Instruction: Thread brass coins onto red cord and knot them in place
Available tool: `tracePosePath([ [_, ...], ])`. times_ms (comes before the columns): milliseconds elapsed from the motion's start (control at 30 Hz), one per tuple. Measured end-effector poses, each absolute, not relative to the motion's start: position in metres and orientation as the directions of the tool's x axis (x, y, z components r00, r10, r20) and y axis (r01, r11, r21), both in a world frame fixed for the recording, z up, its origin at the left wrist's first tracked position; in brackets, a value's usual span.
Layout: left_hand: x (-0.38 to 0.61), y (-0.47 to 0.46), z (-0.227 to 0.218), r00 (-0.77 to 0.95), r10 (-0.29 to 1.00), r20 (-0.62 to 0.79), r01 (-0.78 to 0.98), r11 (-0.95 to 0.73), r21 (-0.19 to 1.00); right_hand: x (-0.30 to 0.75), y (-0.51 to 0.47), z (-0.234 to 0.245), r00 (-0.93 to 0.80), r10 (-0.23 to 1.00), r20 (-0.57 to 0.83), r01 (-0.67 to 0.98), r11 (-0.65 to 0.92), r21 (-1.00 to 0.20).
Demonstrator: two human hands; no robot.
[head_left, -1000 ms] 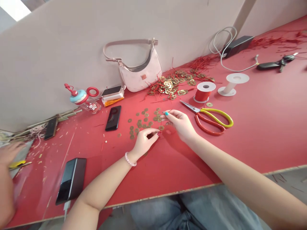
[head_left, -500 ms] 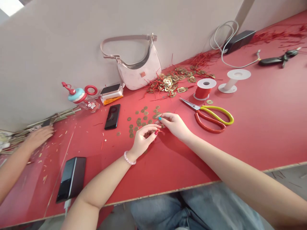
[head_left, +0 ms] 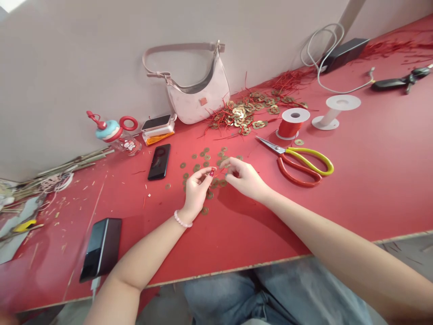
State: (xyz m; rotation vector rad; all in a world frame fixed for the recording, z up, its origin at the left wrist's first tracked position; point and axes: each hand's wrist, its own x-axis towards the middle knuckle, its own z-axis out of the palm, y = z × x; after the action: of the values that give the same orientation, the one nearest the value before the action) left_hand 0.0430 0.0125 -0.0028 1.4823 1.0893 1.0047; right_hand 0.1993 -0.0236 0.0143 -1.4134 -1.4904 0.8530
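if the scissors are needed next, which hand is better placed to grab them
Right, probably: the right hand is nearer the scissors, which lie on its side with their handles pointing right. The left hand is farther off, its thumb and finger pinched together, and the right hand lies in between.

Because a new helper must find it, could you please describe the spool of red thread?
On the red table, go right from the pink handbag, past the heap of coins. The spool of red thread stands upright there, just beyond the scissors. Unlike the bare white spool to its right, it is wound with red.
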Motion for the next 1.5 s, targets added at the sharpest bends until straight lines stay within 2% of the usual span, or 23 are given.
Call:
tracePosePath([
  [233,0.043,0.012,-0.003,0.260,0.959,0.112,0.136,-0.151,0.979,0.199,-0.024,0.015,0.032,0.995,0.096,0.520,0.066,-0.851],
  [500,0.042,0.010,-0.002,0.298,0.942,0.155,0.143,-0.205,0.968,0.200,-0.025,0.014,-0.002,0.992,0.125,0.548,0.106,-0.830],
  [567,0.042,0.010,-0.003,0.311,0.937,0.161,0.125,-0.208,0.970,0.199,-0.025,0.013,0.015,0.983,0.185,0.547,0.147,-0.824],
  [733,0.043,0.010,-0.004,0.341,0.927,0.157,0.105,-0.203,0.973,0.201,-0.021,0.004,0.045,0.894,0.445,0.582,0.339,-0.739],
  [867,0.043,0.009,-0.003,0.334,0.932,0.142,0.126,-0.193,0.973,0.204,-0.018,0.001,-0.004,0.848,0.530,0.631,0.413,-0.656],
  [1200,0.044,0.009,-0.002,0.339,0.926,0.167,0.126,-0.221,0.967,0.205,-0.019,0.005,-0.064,0.844,0.532,0.599,0.459,-0.656],
  [1500,0.044,0.009,-0.001,0.315,0.940,0.130,0.178,-0.192,0.965,0.205,-0.019,0.007,-0.044,0.886,0.462,0.583,0.399,-0.708],
])
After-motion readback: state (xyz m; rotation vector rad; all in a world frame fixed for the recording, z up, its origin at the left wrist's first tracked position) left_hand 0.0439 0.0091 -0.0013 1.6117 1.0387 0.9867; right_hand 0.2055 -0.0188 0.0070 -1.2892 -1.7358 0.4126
